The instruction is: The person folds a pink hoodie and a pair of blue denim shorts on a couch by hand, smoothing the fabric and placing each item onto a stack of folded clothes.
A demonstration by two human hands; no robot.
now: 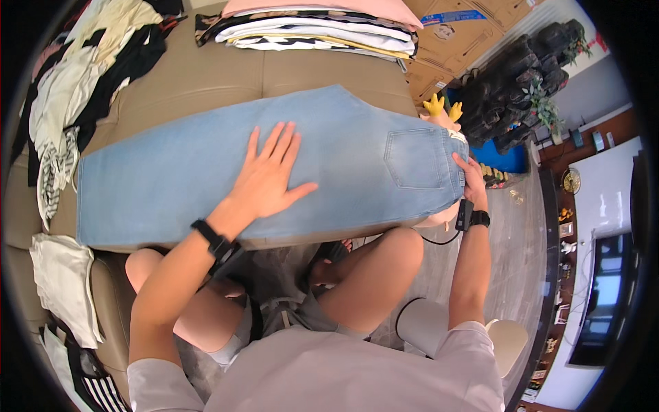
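Observation:
A pair of light blue jeans [340, 170] lies folded lengthwise across the brown leather sofa [206, 77]. The leg hems point left, and the waistband with one back pocket [416, 158] points right. Flat on the denim near the middle rests my left hand [270, 172], palm down and fingers spread. At the right end my right hand [471, 177] grips the waistband, thumb on top and the other fingers hidden beneath it.
Folded clothes [319, 31] are stacked at the sofa's back. Loose garments [77, 87] heap at far left, above a folded white cloth [67, 288]. Beyond the waistband stand a figure with yellow antlers [435, 105] and a dark rockery [499, 87]. A grey bin [425, 324] stands on the floor.

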